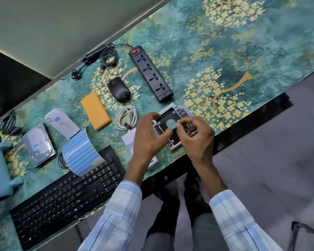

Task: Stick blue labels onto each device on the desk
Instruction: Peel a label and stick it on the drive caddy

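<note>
While both hands worked over the drive caddy (166,115) at the near edge of the desk mat (243,51), the head view showed the job as partly done. A small blue label (36,145) sat on the hard drive (39,148), and another was on the white oval device (62,123) just beside it. The curled label sheet (80,153) stood between that pair and the keyboard (67,194), well within reach. The yellow power bank (95,110), the mouse (119,89) and the power strip (150,73) showed no label that I could make out.

The left hand (149,134) had its fingers curled round the caddy's left edge, steadying it partly over a white box (128,140). The right hand (194,136) had thumb and forefinger drawn together above the caddy's middle, next to a pale round patch. Whether a label was pinched there I could not tell (motion blur hid it).

The risks, as I judged them, were these. A label could fold onto itself or cling to a fingertip if pressed down unevenly. It could also land across a cut-out in the frame instead of on solid metal and then peel. The caddy lay close to the desk's edge, so a hard push could tip it off toward the lap
</note>
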### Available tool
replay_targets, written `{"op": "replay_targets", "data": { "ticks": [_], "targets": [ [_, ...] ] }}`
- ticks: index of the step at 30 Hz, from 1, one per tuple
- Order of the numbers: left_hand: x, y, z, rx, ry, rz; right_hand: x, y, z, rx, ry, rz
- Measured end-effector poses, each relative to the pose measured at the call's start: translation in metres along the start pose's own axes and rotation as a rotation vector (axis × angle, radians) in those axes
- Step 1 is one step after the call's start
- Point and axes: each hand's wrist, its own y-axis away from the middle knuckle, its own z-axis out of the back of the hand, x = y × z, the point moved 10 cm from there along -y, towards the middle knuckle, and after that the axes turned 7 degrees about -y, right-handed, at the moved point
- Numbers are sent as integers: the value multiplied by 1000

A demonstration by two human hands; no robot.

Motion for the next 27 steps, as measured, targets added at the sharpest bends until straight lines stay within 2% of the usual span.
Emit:
{"op": "replay_targets", "data": {
  "ticks": [2, 6, 10, 15, 17, 22, 24, 27],
  "targets": [
    [-19, 0, -22, 37, -254, -169, -9, -7, 11, -12, -19, -35],
    [-19, 0, -67, 175, -486, -163, -26, -17, 27, -25, -26, -103],
    [-20, -8, -67, 100, -512, -156, -34, -20, 34, -13, -61, -139],
    [-28, -15, -52, 25, -428, -178, -37, -22, 45, -52, -169, -241],
    [-27, -19, -43, 23, -293, -150, -34, -25, 51, -80, -229, -264],
    [-18, -18, -28, 125, 261, -17, -27, -30, 62, -148, -408, -321],
    [-13, -13, -29, 211, 565, 91, -25, -30, 59, -147, -467, -348],
    [-10, 9, -44, 433, 1124, 276, -16, -27, 48, -104, -510, -352]
  ]
}}
